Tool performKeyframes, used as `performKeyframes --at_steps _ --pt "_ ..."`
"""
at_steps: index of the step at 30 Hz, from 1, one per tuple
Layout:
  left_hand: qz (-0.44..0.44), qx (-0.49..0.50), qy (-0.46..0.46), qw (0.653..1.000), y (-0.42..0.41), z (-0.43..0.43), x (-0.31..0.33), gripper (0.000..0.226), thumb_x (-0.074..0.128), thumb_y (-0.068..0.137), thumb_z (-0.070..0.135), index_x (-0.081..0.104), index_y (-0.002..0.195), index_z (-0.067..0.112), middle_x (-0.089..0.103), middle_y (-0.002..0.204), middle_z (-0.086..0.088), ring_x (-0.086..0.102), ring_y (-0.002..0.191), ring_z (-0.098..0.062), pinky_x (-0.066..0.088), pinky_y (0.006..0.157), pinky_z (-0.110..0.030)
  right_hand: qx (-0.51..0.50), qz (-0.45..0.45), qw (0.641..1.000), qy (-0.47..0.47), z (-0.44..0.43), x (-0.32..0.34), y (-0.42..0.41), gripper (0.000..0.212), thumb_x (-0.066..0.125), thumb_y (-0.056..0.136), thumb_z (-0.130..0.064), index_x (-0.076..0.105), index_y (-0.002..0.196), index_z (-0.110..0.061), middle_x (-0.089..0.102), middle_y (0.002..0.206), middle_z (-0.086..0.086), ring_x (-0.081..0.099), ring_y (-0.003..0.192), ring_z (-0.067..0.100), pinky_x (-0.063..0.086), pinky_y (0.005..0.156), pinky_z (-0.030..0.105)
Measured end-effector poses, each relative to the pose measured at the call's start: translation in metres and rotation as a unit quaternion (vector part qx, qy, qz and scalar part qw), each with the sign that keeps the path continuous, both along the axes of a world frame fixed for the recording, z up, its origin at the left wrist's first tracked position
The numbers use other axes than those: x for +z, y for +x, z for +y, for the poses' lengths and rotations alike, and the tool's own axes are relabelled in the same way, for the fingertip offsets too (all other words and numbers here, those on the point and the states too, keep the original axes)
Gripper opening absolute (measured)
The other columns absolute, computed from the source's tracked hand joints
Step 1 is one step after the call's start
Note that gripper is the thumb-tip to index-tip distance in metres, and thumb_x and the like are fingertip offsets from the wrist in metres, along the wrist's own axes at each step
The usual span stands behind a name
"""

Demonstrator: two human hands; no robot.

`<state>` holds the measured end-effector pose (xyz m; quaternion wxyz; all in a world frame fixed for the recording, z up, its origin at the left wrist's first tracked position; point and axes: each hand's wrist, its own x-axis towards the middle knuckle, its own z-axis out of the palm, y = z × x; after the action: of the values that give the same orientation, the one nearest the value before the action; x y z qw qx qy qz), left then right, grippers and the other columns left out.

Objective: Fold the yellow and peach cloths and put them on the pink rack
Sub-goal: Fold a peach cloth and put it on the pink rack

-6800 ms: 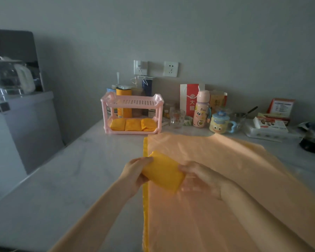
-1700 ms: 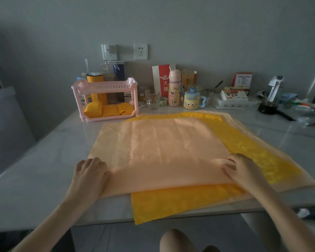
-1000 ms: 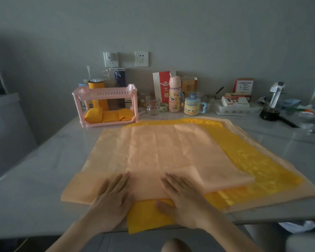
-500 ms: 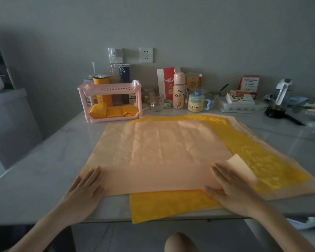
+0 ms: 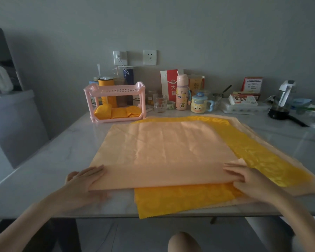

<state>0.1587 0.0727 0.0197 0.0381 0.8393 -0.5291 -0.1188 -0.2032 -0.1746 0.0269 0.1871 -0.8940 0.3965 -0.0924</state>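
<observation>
A large peach cloth (image 5: 167, 153) lies folded on the table, its near fold running between my hands. Under it a yellow cloth (image 5: 185, 199) sticks out at the front, right and back, and another peach layer (image 5: 313, 188) shows beneath that. My left hand (image 5: 84, 180) lies flat at the folded cloth's near left corner, fingers on its edge. My right hand (image 5: 244, 179) presses flat on the near right corner. The pink rack (image 5: 115, 90) stands at the back left, with folded yellow cloths (image 5: 116, 112) on its lower shelf.
Behind the cloths stand a glass (image 5: 160, 103), a pink bottle (image 5: 182, 94), a cartoon mug (image 5: 198, 105), boxes and a dark jug (image 5: 281, 104) at the right. The table edge (image 5: 98, 214) runs just in front of my hands. A grey cabinet (image 5: 11, 124) stands at the left.
Both hands have slid outward along the near fold to its corners. The small turned-up flap by my right hand now lies flat.
</observation>
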Motion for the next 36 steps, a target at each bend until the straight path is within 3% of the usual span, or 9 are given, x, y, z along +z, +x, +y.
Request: performKeyframes --at_steps 5,9,13,15,16,18,22,25,36 --pt "0.018 -0.023 -0.108 0.994 0.025 0.006 -0.004 0.037 0.045 0.094 0.03 0.029 0.121 0.052 0.034 0.147 0.007 0.031 0.134 -0.012 0.017 0.112 -0.028 -0.061 -0.091 0.992 -0.061 -0.01 -0.012 -0.006 0.037 0.05 0.088 0.006 0.064 0.117 -0.012 0.059 0.127 0.003 0.05 0.122 0.018 0.035 0.095 0.021" --pt "0.047 0.012 -0.204 0.978 0.038 0.014 -0.011 0.054 0.045 0.092 -0.002 0.05 0.104 0.05 0.057 0.127 0.003 0.05 0.117 -0.016 0.036 0.103 -0.03 -0.065 -0.111 0.99 -0.05 -0.008 -0.007 -0.016 0.035 0.05 0.089 0.006 0.066 0.106 -0.02 0.065 0.108 -0.004 0.059 0.107 0.018 0.041 0.078 0.014" --pt "0.125 0.034 -0.272 0.954 0.035 0.019 -0.005 0.049 0.054 0.085 -0.01 0.071 0.079 0.035 0.071 0.084 0.006 0.063 0.08 -0.002 0.045 0.072 -0.008 -0.081 -0.145 0.986 -0.006 -0.002 0.006 -0.041 0.046 0.056 0.085 0.007 0.064 0.075 -0.038 0.066 0.075 -0.017 0.061 0.08 0.002 0.044 0.066 0.013" --pt "0.181 0.073 -0.338 0.921 0.036 0.02 -0.004 0.044 0.056 0.081 -0.016 0.071 0.062 0.022 0.068 0.062 0.0 0.062 0.061 0.005 0.044 0.059 -0.004 -0.082 -0.188 0.979 0.023 0.004 0.013 -0.054 0.025 0.068 0.081 -0.012 0.072 0.069 -0.033 0.07 0.074 -0.013 0.061 0.079 0.001 0.044 0.07 0.017" --pt "0.197 0.091 -0.363 0.906 0.037 0.02 -0.005 0.043 0.056 0.079 -0.017 0.067 0.059 0.019 0.066 0.056 0.002 0.06 0.056 0.007 0.044 0.055 -0.005 -0.089 -0.215 0.971 0.061 0.008 0.018 -0.056 0.004 0.076 0.073 -0.035 0.073 0.075 -0.034 0.071 0.078 -0.012 0.062 0.078 0.002 0.046 0.074 0.024" --pt "0.203 0.108 -0.374 0.898 0.039 0.016 -0.008 0.037 0.056 0.081 -0.014 0.063 0.06 0.016 0.062 0.047 0.01 0.057 0.05 0.006 0.042 0.052 -0.007 -0.112 -0.252 0.956 0.103 0.006 0.018 -0.061 0.049 0.077 0.047 -0.066 0.074 0.079 -0.029 0.073 0.08 -0.005 0.065 0.081 0.009 0.051 0.073 0.032" --pt "0.197 0.13 -0.345 0.909 0.037 0.0 -0.013 0.034 0.064 0.086 0.012 0.053 0.054 0.012 0.047 0.042 0.006 0.043 0.047 -0.012 0.031 0.044 -0.018 -0.155 -0.26 0.951 0.056 0.002 0.016 -0.044 0.009 0.065 0.083 -0.026 0.065 0.079 -0.019 0.067 0.077 0.009 0.061 0.079 0.024 0.043 0.063 0.029" --pt "0.105 0.152 -0.315 0.931 0.032 -0.015 -0.018 0.046 0.063 0.088 0.026 0.038 0.051 0.015 0.034 0.048 0.004 0.032 0.048 -0.016 0.021 0.05 -0.03 -0.186 -0.212 0.959 0.023 -0.013 -0.002 -0.037 0.04 0.061 0.087 -0.027 0.058 0.074 0.011 0.051 0.063 0.028 0.048 0.058 0.027 0.027 0.056 0.03" --pt "-0.041 0.252 -0.266 0.929 0.001 -0.013 -0.014 0.033 0.038 0.097 0.029 0.053 0.07 0.015 0.051 0.069 -0.002 0.046 0.066 -0.024 0.032 0.059 -0.031 -0.24 -0.111 0.958 -0.109 -0.025 -0.026 -0.025 0.037 0.062 0.086 -0.026 0.05 0.058 -0.005 0.046 0.048 0.006 0.05 0.049 0.026 0.027 0.049 0.028"
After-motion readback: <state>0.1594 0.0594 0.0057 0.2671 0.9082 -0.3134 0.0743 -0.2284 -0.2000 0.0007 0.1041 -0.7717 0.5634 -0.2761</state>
